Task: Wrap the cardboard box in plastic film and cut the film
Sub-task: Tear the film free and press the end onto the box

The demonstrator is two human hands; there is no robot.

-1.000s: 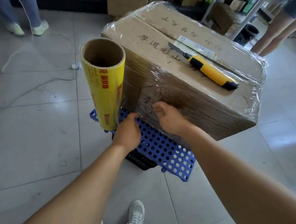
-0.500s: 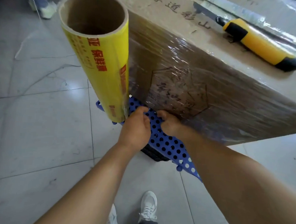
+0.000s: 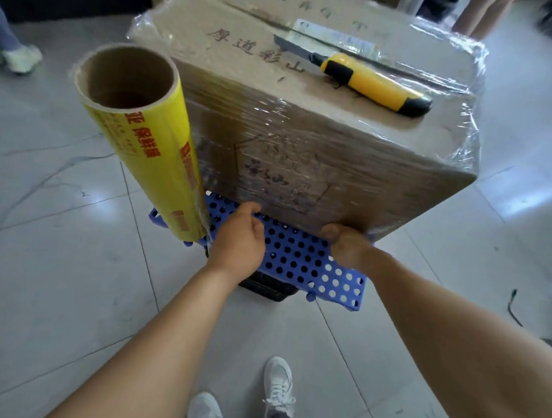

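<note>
the left hand grips the bottom end of the yellow roll of plastic film, fingers curled under it, thumb reaching toward the box's lower edge. the roll stands tilted, its open cardboard core facing up, just beside the near left corner of the cardboard box, with a strip of clear film running from the roll onto the box face. the right hand has its fingers curled against the bottom edge of the box's near face; whether it pinches the film there or only presses on the edge cannot be told. the box is already covered in shiny, wrinkled film on its sides and around the top rim, and it sits on a blue perforated plastic stool with a dark base under it. on top of the box lies a yellow and black utility knife, blade out, pointing left, next to a pale flat strip. below, on the grey tiled floor, the person's white sneakers show. another person's shoe stands far left, and bare legs at the top right.
</note>
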